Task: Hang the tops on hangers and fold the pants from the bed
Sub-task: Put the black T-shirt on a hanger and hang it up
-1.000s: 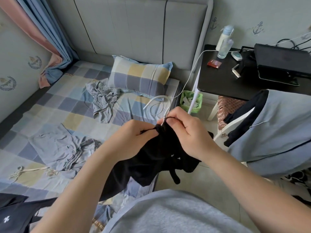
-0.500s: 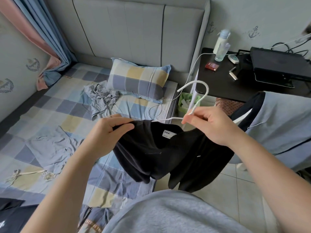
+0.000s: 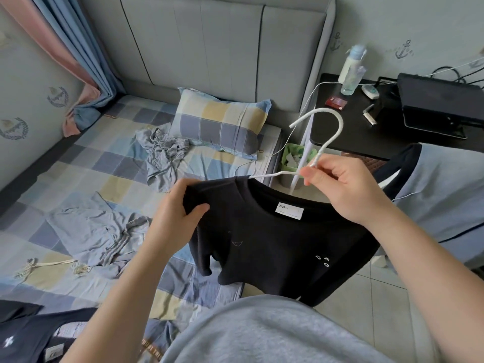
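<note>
Your right hand (image 3: 348,189) pinches the white hanger (image 3: 340,121) at its neck, just under the hook. That hold steadies the frame and leaves the hook free for hanging. Your left hand (image 3: 178,213) has its grip curled round one shoulder of the black T-shirt (image 3: 275,244), seemingly to seat it over the hanger's arm. The shirt hangs in the air over the edge of the bed (image 3: 78,163), where the blue-grey drawstring pants (image 3: 86,231) lie crumpled, not yet folded.
</note>
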`<action>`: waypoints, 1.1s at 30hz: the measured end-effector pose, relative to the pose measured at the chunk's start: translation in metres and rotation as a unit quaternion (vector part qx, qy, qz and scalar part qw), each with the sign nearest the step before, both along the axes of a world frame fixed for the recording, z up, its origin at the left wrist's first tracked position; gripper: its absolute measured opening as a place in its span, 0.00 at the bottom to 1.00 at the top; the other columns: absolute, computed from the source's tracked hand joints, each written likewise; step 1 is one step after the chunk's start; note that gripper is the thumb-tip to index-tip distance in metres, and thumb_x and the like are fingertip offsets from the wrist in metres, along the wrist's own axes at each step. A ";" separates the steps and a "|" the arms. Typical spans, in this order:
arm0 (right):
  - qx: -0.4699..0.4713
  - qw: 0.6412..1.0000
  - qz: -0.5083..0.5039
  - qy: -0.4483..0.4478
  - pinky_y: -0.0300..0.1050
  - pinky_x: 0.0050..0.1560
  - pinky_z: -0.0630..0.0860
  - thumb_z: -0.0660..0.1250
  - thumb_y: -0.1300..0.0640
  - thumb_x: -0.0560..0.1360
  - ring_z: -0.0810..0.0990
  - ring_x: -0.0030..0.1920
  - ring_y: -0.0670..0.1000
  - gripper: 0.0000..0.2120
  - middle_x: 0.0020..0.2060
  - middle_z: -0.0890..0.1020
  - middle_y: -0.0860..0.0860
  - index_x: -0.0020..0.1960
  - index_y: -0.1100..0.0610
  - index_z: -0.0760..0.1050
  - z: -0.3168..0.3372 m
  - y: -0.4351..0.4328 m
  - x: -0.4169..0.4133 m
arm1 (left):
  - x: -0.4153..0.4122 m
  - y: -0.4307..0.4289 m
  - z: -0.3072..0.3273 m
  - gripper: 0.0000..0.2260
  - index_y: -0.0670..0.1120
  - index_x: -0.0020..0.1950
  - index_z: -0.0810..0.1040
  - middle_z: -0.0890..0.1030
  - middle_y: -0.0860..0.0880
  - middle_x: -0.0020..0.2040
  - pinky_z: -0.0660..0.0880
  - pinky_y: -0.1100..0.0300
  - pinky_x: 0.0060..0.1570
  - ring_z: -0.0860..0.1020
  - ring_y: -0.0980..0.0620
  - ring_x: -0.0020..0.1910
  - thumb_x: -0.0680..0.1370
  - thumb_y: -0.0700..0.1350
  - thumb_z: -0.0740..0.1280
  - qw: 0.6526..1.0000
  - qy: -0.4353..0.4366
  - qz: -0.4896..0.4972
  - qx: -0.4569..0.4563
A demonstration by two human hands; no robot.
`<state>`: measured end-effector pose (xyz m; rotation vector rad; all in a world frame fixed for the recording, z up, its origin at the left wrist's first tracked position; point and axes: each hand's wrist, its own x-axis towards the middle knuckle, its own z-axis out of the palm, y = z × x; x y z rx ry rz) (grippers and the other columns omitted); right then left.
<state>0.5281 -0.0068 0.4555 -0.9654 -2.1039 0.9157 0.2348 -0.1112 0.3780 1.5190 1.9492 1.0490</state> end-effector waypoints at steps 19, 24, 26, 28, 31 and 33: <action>-0.231 0.969 0.081 0.014 0.34 0.25 0.60 0.64 0.42 0.75 0.59 0.23 0.46 0.20 0.23 0.64 0.45 0.38 0.59 0.76 -0.019 -0.006 0.005 | -0.026 0.016 0.004 0.13 0.47 0.38 0.71 0.72 0.51 0.30 0.66 0.58 0.34 0.68 0.55 0.31 0.83 0.43 0.59 0.990 0.005 0.135 0.038; -0.250 0.963 0.095 0.036 0.35 0.25 0.58 0.64 0.47 0.78 0.58 0.23 0.47 0.17 0.24 0.62 0.48 0.37 0.59 0.75 -0.022 -0.009 0.002 | -0.030 0.021 0.003 0.18 0.40 0.35 0.66 0.62 0.53 0.27 0.58 0.57 0.31 0.61 0.58 0.25 0.82 0.48 0.60 0.989 -0.027 0.132 -0.051; -0.254 0.962 0.086 0.050 0.37 0.24 0.56 0.64 0.47 0.77 0.57 0.23 0.47 0.18 0.24 0.61 0.49 0.37 0.59 0.75 -0.023 -0.010 0.001 | -0.028 0.018 0.009 0.20 0.42 0.36 0.73 0.68 0.54 0.27 0.63 0.62 0.29 0.66 0.58 0.26 0.84 0.52 0.59 0.994 -0.044 0.094 -0.017; -0.259 0.961 0.074 0.059 0.39 0.24 0.54 0.65 0.45 0.76 0.57 0.24 0.48 0.19 0.24 0.60 0.51 0.37 0.60 0.74 -0.024 -0.011 0.000 | -0.022 0.013 0.018 0.17 0.49 0.39 0.80 0.78 0.53 0.33 0.68 0.66 0.33 0.74 0.58 0.32 0.82 0.55 0.59 0.998 -0.061 0.015 0.010; -0.260 0.961 0.073 0.060 0.43 0.25 0.53 0.65 0.46 0.76 0.56 0.24 0.48 0.19 0.24 0.60 0.52 0.36 0.60 0.74 -0.025 -0.011 -0.002 | -0.011 0.008 0.027 0.07 0.61 0.48 0.81 0.81 0.60 0.43 0.74 0.68 0.41 0.79 0.61 0.42 0.74 0.61 0.68 0.994 -0.022 -0.102 -0.022; -0.262 0.960 0.076 0.055 0.42 0.25 0.53 0.64 0.46 0.77 0.57 0.23 0.48 0.19 0.24 0.60 0.50 0.36 0.60 0.74 -0.025 -0.011 -0.003 | -0.010 0.007 0.029 0.09 0.63 0.52 0.80 0.79 0.65 0.48 0.74 0.66 0.46 0.78 0.62 0.50 0.73 0.55 0.74 0.993 0.034 -0.115 -0.003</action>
